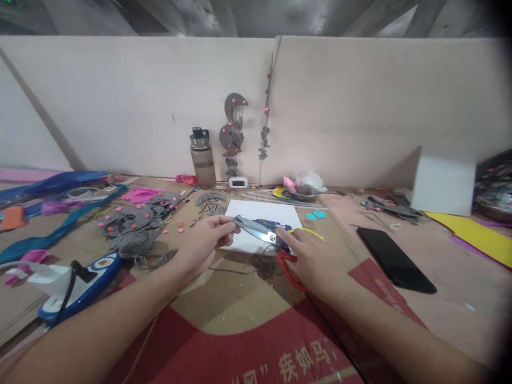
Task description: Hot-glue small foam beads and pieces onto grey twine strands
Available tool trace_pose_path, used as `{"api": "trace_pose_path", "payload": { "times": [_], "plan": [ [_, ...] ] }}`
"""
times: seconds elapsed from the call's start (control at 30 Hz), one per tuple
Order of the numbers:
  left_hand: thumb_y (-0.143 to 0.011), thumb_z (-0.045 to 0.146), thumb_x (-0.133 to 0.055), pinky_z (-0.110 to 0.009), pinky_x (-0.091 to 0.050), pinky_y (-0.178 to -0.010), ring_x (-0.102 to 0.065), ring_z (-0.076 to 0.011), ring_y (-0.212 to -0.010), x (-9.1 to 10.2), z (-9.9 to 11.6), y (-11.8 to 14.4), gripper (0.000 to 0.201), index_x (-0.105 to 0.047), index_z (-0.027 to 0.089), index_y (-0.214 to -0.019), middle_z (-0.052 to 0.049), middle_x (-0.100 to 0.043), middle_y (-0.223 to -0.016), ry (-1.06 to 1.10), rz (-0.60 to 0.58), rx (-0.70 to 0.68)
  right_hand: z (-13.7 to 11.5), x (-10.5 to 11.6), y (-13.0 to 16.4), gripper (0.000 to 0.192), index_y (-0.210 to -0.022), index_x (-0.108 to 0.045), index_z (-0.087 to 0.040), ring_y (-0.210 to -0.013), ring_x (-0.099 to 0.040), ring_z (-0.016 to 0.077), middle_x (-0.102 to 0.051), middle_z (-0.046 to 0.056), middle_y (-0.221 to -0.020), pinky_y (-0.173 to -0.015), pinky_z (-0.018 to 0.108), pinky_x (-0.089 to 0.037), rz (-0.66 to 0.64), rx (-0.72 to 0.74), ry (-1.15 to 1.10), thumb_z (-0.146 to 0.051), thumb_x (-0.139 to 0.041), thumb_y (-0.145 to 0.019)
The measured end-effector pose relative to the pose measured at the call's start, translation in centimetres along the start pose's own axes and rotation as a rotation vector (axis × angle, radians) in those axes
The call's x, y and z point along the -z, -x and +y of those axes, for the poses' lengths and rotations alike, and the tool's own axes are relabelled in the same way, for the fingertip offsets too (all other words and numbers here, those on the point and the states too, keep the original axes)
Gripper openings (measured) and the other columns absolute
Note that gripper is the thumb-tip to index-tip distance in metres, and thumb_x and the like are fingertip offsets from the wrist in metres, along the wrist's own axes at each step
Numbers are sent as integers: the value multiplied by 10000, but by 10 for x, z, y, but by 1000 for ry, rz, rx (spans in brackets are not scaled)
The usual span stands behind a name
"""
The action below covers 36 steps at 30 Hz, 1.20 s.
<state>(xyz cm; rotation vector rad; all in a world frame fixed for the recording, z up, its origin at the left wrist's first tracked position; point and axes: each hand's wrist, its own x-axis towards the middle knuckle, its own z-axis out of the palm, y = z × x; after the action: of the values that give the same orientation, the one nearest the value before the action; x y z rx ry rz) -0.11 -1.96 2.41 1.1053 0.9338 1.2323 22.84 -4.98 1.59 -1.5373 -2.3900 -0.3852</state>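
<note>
My right hand (310, 256) grips red-handled scissors (260, 230) whose steel blades point left over a white sheet (280, 213). My left hand (208, 240) pinches its fingertips together right at the blade tips; what it pinches is too small to make out. A dark blue felt piece (267, 223) lies on the white sheet just behind the blades. Thin grey thread (260, 265) trails on the cardboard below the scissors.
A blue-and-white glue gun (80, 282) lies at left, near grey cord and felt pieces with pink beads (136, 224). A black phone (394, 258) lies at right. A water bottle (202, 159), small clock (238, 182), bowl (302, 189) and white box (444, 178) stand by the wall.
</note>
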Motion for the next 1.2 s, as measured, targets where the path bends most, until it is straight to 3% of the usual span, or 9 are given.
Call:
{"api": "trace_pose_path", "payload": {
  "times": [0.33, 0.67, 0.87, 1.03, 1.2],
  "plan": [
    [-681, 244, -693, -197, -344, -500, -455, -53, -514, 4, -5, -3, 166, -616, 108, -737, -33, -601, -680, 57, -37, 12, 0, -2, 1, 445, -1283, -461, -255, -830, -565, 199, -625, 78, -951, -679, 272, -359, -79, -7, 27, -272, -495, -840],
    [-680, 241, -695, -189, -338, -500, -450, -48, -513, 1, -4, -1, 169, -589, 111, -707, -22, -586, -666, 55, -21, 27, -7, 12, 2, 447, -1279, -471, -261, -745, -595, 214, -652, 91, -907, -575, 273, -328, -103, -6, 111, -251, -461, -832],
    [-684, 237, -691, -186, -337, -504, -448, -44, -511, 2, -2, -2, 163, -593, 116, -733, -19, -591, -673, 65, -21, 15, -4, 5, 3, 401, -1211, -522, -259, -766, -602, 202, -672, 54, -878, -633, 275, -374, -40, -64, -88, -215, -466, -815],
    [-671, 211, -690, -180, -330, -503, -441, -41, -507, 2, -2, -2, 160, -587, 121, -754, -7, -577, -664, 75, -8, 6, -1, -1, 1, 377, -1177, -532, -233, -802, -591, 177, -647, 62, -972, -665, 254, -399, 60, -96, -330, -192, -471, -807],
    [-667, 194, -673, -183, -338, -509, -426, -39, -509, 0, -2, -2, 158, -570, 130, -768, 13, -553, -674, 56, 28, -26, 1, -3, -1, 357, -1156, -529, -215, -766, -560, 178, -608, 66, -932, -641, 261, -392, 46, -114, -375, -193, -472, -805]
  ]
}}
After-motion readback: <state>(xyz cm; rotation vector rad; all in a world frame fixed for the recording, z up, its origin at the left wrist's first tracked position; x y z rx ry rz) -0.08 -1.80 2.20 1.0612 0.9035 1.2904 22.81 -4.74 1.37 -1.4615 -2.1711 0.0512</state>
